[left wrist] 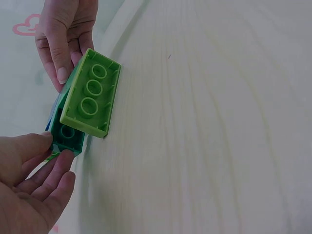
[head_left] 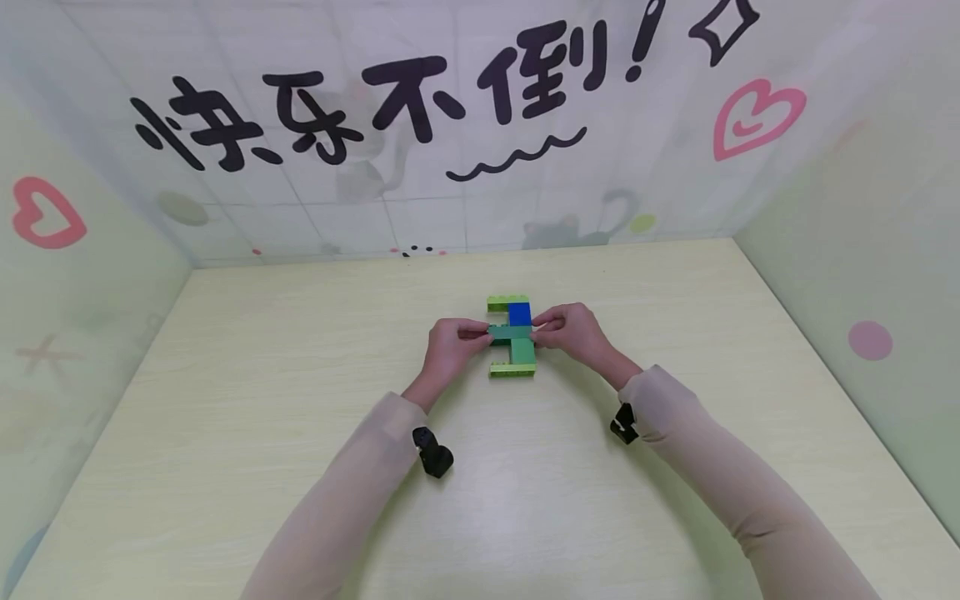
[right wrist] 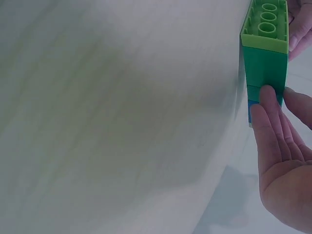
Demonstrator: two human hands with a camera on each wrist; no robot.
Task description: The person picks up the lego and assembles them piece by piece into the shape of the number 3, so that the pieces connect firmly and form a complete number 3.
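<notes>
An assembly of toy building blocks lies on its side on the table, with a lime brick (head_left: 512, 372) at the near end and another lime brick (head_left: 507, 299) at the far end. Between them are a blue brick (head_left: 520, 314), a teal-green brick (head_left: 510, 332) across the middle and a green brick (head_left: 522, 352). My left hand (head_left: 450, 350) pinches the left end of the middle brick between thumb and fingers. From the other side, my right hand (head_left: 573, 333) grips the same brick's right end. In the left wrist view the near lime brick (left wrist: 92, 92) shows its hollow underside with round tubes.
The pale wood-grain table (head_left: 300, 417) stretches around the blocks. Behind it stands a printed back wall (head_left: 405, 200), with side walls at left and right. Small black cameras sit on the left wrist (head_left: 432, 454) and the right wrist (head_left: 624, 425).
</notes>
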